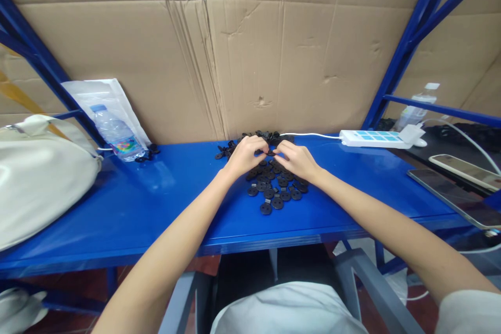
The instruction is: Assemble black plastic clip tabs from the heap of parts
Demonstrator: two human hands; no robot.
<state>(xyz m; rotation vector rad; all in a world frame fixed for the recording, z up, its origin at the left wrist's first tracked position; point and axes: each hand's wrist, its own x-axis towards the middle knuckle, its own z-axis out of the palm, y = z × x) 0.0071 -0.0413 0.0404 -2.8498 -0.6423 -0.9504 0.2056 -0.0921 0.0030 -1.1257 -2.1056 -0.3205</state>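
Left hand and right hand close together, fingertips almost meeting at far part of heap of black two-holed discs; cannot tell whether either pinches disc. Heap spread beneath hands on blue metal bench. Left of heap: small disc cluster, water bottle, cream bag. Right of heap: white power strip, phone.

Creased tan corrugated cardboard sheets line the wall behind the glossy blue painted worktop, flanked by slanting dark blue steel shelving uprights. Below its front edge, a grey chair frame stands on a reddish-brown floor.
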